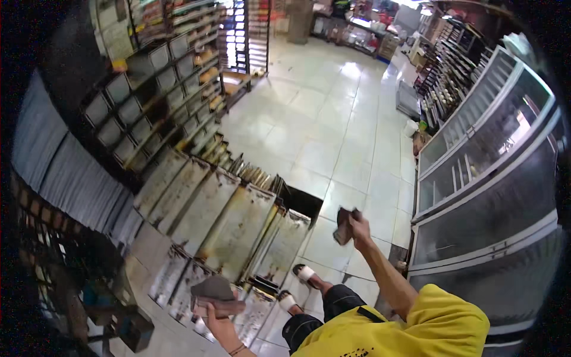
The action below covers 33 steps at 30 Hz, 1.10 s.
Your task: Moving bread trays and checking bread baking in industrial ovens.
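Observation:
Low in the view, my left hand (219, 322) is closed around a folded brown-grey cloth pad (213, 290), above the lower edge of the rusty metal trays. A second dark brown-grey cloth pad (343, 226) is gripped in my right hand (358, 230), held out over the tiled floor to the right of the trays. The worn, stained metal trays (235, 220) stand in a row to the left of my feet. Neither hand touches them as far as I can see. The exact make of both pads is hard to tell.
Stacked metal tins (128, 110) fill a rack at the left, beside a tall pile of grey sheets (77, 172). Sliding-door glass cabinets (476, 154) line the right side. White tiled floor (321, 131) runs ahead toward shelves and a counter.

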Each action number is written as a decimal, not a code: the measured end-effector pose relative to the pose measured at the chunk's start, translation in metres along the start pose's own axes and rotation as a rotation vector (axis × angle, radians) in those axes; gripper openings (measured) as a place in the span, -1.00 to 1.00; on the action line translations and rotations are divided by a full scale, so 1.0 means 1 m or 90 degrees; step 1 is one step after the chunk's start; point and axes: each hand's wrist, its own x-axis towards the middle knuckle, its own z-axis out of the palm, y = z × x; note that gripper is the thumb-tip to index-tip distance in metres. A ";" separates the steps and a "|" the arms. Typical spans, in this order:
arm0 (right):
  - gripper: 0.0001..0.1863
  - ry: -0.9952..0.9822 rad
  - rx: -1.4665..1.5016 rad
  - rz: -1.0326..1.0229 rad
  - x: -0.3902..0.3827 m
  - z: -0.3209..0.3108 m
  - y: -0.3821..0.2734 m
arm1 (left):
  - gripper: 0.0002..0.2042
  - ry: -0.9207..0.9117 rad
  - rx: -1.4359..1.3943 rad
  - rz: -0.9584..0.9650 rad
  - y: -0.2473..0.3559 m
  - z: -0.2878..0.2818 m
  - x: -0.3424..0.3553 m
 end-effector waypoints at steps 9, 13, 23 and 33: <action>-0.55 -0.101 0.516 0.136 -0.084 0.025 -0.046 | -0.62 -0.220 -0.350 -0.074 -0.017 0.065 0.039; -0.47 -0.194 0.637 0.124 -0.103 0.080 -0.040 | -0.65 -0.256 -0.328 -0.081 -0.020 0.147 0.075; -0.56 -0.146 0.698 -0.174 -0.100 0.041 0.015 | -0.61 -0.530 -0.257 -0.191 -0.093 0.146 0.191; -0.55 -0.143 0.700 -0.224 -0.200 0.039 0.069 | -0.58 -0.594 -0.353 -0.619 -0.139 0.059 0.212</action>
